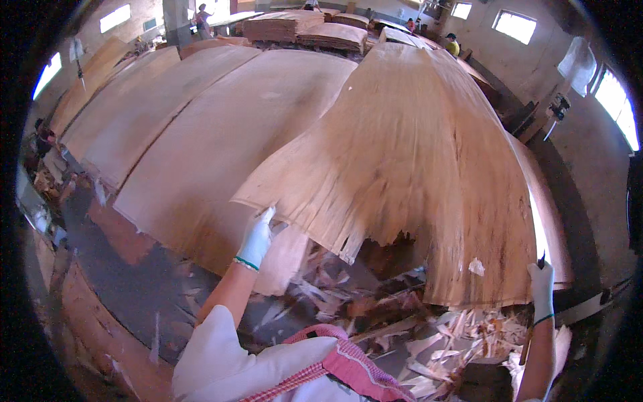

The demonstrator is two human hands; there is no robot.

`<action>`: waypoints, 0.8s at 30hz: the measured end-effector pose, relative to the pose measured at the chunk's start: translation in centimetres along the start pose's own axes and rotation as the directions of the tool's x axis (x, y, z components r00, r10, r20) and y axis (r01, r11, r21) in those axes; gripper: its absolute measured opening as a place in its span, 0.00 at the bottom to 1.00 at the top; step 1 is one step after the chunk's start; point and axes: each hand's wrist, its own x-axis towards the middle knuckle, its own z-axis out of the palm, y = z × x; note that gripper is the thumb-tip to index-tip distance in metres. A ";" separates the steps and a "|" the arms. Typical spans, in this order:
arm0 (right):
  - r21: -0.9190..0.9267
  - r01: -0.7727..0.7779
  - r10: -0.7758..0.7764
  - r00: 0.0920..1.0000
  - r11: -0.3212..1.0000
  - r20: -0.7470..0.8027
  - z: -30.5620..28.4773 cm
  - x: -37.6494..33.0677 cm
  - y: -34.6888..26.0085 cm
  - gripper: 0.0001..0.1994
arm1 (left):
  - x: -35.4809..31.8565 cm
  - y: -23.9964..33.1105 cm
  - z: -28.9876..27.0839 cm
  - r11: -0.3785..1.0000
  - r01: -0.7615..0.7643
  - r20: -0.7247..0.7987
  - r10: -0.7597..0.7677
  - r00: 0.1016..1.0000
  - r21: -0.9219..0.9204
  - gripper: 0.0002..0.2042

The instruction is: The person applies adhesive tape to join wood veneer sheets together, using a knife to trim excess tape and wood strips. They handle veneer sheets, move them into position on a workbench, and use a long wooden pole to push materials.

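Observation:
A large thin sheet of wood veneer (402,147) spreads out before me, brown with dark streaks. Its near edge is torn, with a ragged gap in the middle. My left hand (256,239), in a white glove with a green cuff, is closed on the sheet's near left corner. At the near right corner is my right hand (541,288), gloved too and closed. A short dark pointed thing (541,258) sticks up from its fingers; its kind is too small to tell. Whether the right fingers also pinch the sheet's edge is unclear.
More veneer sheets (221,114) lie to the left on a wide pile. Torn veneer scraps (469,342) litter the floor near me. Stacked veneer (284,27) stands at the back, where several people are. A wall with windows (514,27) runs along the right.

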 end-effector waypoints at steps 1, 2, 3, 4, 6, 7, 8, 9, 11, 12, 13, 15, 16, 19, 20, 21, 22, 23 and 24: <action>0.002 -0.002 0.002 1.000 1.000 -0.026 -0.7 0.9 -0.3 0.06 | 0.3 -1.9 2.1 1.000 0.003 -0.007 -0.004 1.000 -0.016 0.11; -0.135 0.037 -0.044 0.998 0.990 -0.053 -1.9 3.8 3.1 0.06 | 0.5 -3.9 4.3 0.999 0.007 -0.014 -0.008 1.000 -0.032 0.11; -0.145 0.033 -0.040 0.998 0.989 -0.045 -3.4 6.0 4.8 0.06 | 0.5 -6.2 6.8 0.998 0.001 -0.038 -0.004 0.999 -0.067 0.10; -0.126 0.016 -0.020 0.999 0.992 -0.036 -3.5 7.2 6.4 0.06 | 0.1 -7.0 9.7 0.997 -0.019 -0.057 0.015 0.998 -0.072 0.10; -0.080 -0.010 0.005 0.998 0.997 -0.061 -4.1 9.3 9.5 0.06 | 0.4 -9.5 13.2 0.998 -0.019 -0.062 0.015 0.998 -0.064 0.10; -0.098 0.004 -0.011 0.998 0.995 -0.067 -4.6 10.5 11.9 0.06 | 0.8 -11.0 14.6 0.998 -0.003 -0.039 0.000 0.999 -0.058 0.10; -0.155 -0.004 -0.008 0.997 0.988 -0.076 -5.0 11.7 14.3 0.05 | 1.1 -12.4 16.1 0.999 0.011 -0.019 -0.012 1.000 -0.051 0.09; -0.211 -0.011 -0.007 0.996 0.977 -0.083 -5.4 12.9 16.7 0.05 | 1.0 -13.6 17.3 0.998 0.015 0.001 -0.015 1.000 -0.055 0.09; -0.207 -0.022 0.007 0.997 0.978 -0.070 -9.5 17.1 22.2 0.05 | -0.9 -16.2 23.1 0.998 0.025 0.043 -0.022 0.999 -0.065 0.09; -0.200 -0.005 -0.007 0.998 0.980 -0.057 -9.7 18.4 23.0 0.05 | -1.8 -16.7 24.7 0.998 0.032 0.044 -0.029 0.999 -0.052 0.09; -0.192 0.013 -0.021 0.999 0.981 -0.043 -9.9 19.7 23.6 0.05 | -2.9 -17.3 26.7 0.999 0.024 0.039 -0.022 0.999 -0.036 0.08; -0.162 0.036 -0.047 0.997 0.986 -0.062 -11.4 22.6 28.0 0.05 | -5.4 -19.9 31.3 1.000 -0.003 0.060 0.005 0.998 -0.031 0.08; -0.214 0.063 -0.079 0.995 0.975 -0.068 -12.4 24.7 30.8 0.05 | -6.3 -21.6 33.2 0.999 -0.017 0.068 0.020 0.997 -0.049 0.08; -0.327 0.137 -0.165 0.984 0.935 -0.062 -14.2 28.4 36.4 0.07 | -9.2 -26.9 36.9 0.996 -0.009 0.041 0.012 0.999 -0.084 0.07; -0.358 0.125 -0.152 0.987 0.925 -0.049 -14.6 29.3 36.7 0.07 | -9.8 -29.1 37.3 0.996 0.005 0.017 -0.004 1.000 -0.092 0.06; -0.391 0.112 -0.137 0.990 0.914 -0.038 -14.9 30.4 37.2 0.08 | -10.5 -31.4 37.9 0.995 0.021 -0.005 -0.022 1.000 -0.101 0.06; -0.430 0.094 -0.118 0.993 0.898 -0.031 -15.7 31.4 38.3 0.09 | -11.1 -33.8 39.1 0.993 0.058 -0.035 -0.062 0.997 -0.103 0.06; -0.404 0.139 -0.176 0.983 0.904 -0.055 -15.8 33.2 41.0 0.10 | -11.9 -36.2 40.1 0.991 0.095 -0.069 -0.102 0.992 -0.098 0.07; -0.381 0.154 -0.196 0.978 0.912 -0.072 -15.7 34.9 43.6 0.10 | -12.5 -38.6 41.0 0.987 0.133 -0.102 -0.143 0.985 -0.094 0.07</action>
